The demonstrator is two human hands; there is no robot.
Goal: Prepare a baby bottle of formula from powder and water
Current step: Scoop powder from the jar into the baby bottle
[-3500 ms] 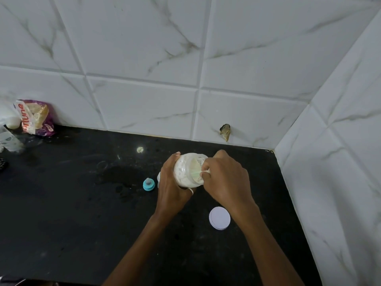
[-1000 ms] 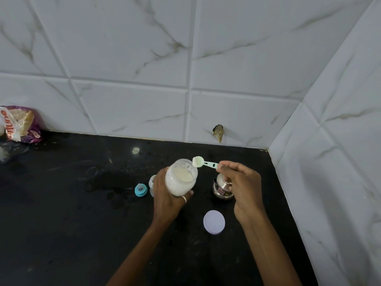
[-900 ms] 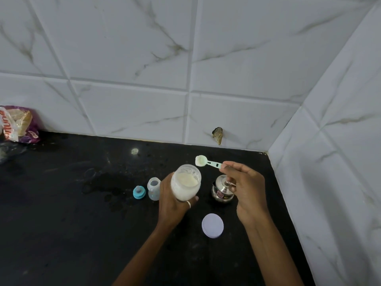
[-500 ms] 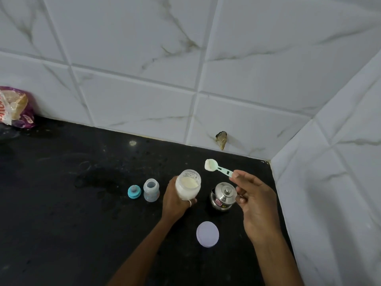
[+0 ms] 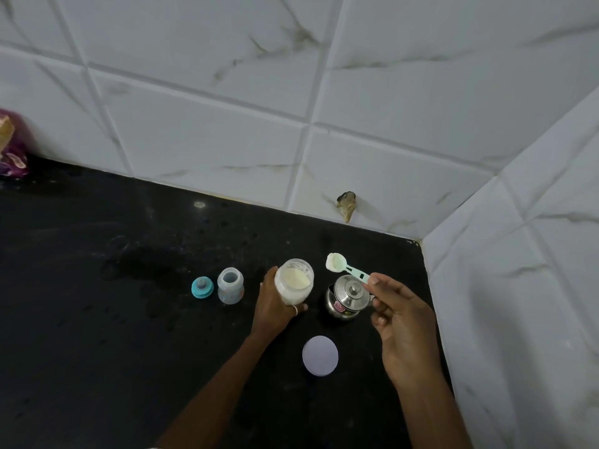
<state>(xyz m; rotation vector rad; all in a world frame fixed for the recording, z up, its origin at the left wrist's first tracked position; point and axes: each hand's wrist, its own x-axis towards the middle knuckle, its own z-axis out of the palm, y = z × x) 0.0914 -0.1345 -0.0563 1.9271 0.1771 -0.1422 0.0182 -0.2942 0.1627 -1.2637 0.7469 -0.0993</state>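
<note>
Right hand [image 5: 405, 322] pinches the heaped scoop [image 5: 343, 267] beside the powder jar [image 5: 293, 281] that left hand [image 5: 274, 306] grips.

Packet [image 5: 12, 147] cut off at left edge, pot sticker [image 5: 339, 306] illegible

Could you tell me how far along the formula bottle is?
Done: the jar lid lies off; the baby bottle stands open beside its teal cap. In hand: the left hand grips the powder jar, the right hand pinches a filled scoop. Left: tipping powder into the bottle, adding water, capping.
</note>
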